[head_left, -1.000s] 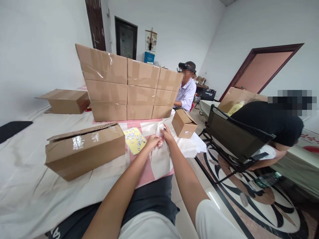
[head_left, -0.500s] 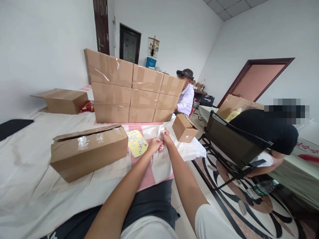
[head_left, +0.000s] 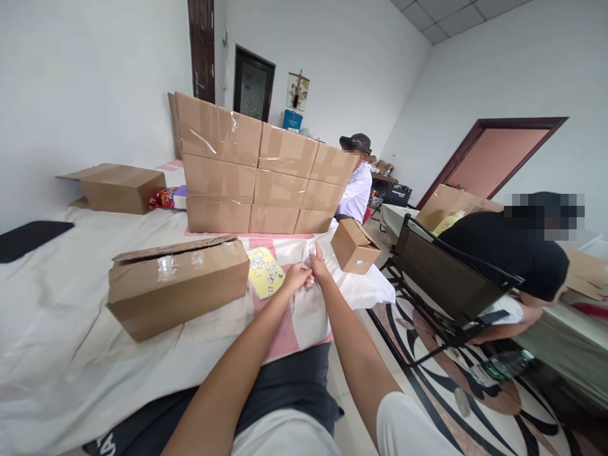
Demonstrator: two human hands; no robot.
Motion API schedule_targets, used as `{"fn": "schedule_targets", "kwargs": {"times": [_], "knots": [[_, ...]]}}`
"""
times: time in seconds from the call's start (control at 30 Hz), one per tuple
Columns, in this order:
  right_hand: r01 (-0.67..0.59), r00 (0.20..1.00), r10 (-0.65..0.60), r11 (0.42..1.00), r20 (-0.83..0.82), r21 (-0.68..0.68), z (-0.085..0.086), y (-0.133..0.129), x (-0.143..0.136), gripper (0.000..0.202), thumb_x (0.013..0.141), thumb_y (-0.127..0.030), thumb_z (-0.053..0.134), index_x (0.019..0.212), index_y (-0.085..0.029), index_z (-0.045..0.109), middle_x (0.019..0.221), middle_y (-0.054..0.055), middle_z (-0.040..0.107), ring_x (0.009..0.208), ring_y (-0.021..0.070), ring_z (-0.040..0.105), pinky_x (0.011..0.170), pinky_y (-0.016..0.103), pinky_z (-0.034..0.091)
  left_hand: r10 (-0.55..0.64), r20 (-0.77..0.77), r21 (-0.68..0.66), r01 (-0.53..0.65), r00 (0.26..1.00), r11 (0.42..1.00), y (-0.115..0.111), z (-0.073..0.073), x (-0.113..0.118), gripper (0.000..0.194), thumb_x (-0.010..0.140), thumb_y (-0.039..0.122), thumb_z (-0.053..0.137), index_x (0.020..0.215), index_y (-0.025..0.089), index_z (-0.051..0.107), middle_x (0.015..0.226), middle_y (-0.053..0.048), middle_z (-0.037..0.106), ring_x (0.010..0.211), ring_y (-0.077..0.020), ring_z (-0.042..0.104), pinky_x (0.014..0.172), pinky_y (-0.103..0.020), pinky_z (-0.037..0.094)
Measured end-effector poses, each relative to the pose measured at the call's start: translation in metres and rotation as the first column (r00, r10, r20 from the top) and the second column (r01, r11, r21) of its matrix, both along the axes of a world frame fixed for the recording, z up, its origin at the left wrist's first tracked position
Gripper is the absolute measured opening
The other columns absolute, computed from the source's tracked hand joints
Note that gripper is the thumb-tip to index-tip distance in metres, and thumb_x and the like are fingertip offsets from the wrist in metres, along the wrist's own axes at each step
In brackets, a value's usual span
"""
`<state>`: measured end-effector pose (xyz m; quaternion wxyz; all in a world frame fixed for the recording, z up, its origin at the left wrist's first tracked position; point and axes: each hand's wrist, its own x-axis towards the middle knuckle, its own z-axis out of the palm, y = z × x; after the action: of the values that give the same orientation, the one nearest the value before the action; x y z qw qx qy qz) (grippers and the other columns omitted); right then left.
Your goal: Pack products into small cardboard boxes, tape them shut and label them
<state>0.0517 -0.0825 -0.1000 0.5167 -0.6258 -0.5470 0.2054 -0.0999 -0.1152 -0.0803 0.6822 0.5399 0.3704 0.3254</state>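
Observation:
My left hand (head_left: pixel 300 277) is closed, its fingers curled against my right hand (head_left: pixel 317 261) above the cloth-covered table. A small whitish, partly clear piece (head_left: pixel 310 248) shows at the fingertips of my right hand; its kind is too small to make out. What my left fingers hold, if anything, is hidden. Just left of my hands lies a yellow sheet (head_left: pixel 266 282) scattered with several small silvery-white pieces. A long cardboard box (head_left: pixel 183 294) with taped flaps stands beside the sheet. To the right of my hands sits a smaller cardboard box (head_left: pixel 354 250).
A wall of taped cardboard boxes (head_left: pixel 218 183) rises at the table's back. Farther left are another box (head_left: pixel 123 190), a red packet (head_left: pixel 161 197) and a black flat object (head_left: pixel 33 239). A person in black sits on a folding chair (head_left: pixel 456 285); another person in a white shirt (head_left: pixel 356 190) sits beyond.
My view has shifted slightly, so the boxes appear a little farther right. A purple-and-white item shows beside the red packet. My hands stay together in nearly the same pose.

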Motion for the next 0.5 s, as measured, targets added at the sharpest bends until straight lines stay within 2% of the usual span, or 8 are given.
{"fn": "schedule_targets", "kwargs": {"times": [0.07,0.23,0.5], "knots": [[0.045,0.999,-0.045,0.999,-0.023,-0.022,-0.0001,0.0012,-0.0023,0.076,0.094,-0.052,0.043,0.163,-0.023,0.033,0.168,0.009,0.032,0.158,0.027,0.022,0.129,0.055,0.008,0.003,0.002,0.007,-0.003,1.0,1.0,-0.0006,0.0002,-0.0005,0.026,0.099,0.037,0.063,0.109,0.013,0.065,0.093,-0.003,0.068,0.073,-0.0127,0.064,0.065,-0.028,0.058],[0.105,0.992,-0.106,0.994,-0.069,-0.019,-0.0004,0.0055,-0.0081,0.071,0.094,-0.046,0.04,0.162,-0.024,0.035,0.167,0.007,0.036,0.158,0.0241,0.023,0.13,0.053,0.012,0.006,-0.004,0.015,-0.005,1.0,1.0,-0.0005,0.0005,0.0002,0.026,0.1,0.038,0.063,0.108,0.013,0.065,0.091,-0.003,0.068,0.071,-0.0125,0.065,0.065,-0.028,0.058],[0.106,0.989,-0.106,0.994,-0.1,-0.004,0.0025,0.0065,-0.0066,0.072,0.09,-0.045,0.047,0.159,-0.024,0.042,0.162,0.008,0.043,0.156,0.0245,0.029,0.129,0.051,0.017,0.02,-0.04,0.002,-0.02,0.999,1.0,0.0032,-0.0015,0.0049,0.026,0.1,0.036,0.063,0.111,0.013,0.065,0.095,-0.004,0.068,0.073,-0.0128,0.065,0.065,-0.028,0.058]]}}
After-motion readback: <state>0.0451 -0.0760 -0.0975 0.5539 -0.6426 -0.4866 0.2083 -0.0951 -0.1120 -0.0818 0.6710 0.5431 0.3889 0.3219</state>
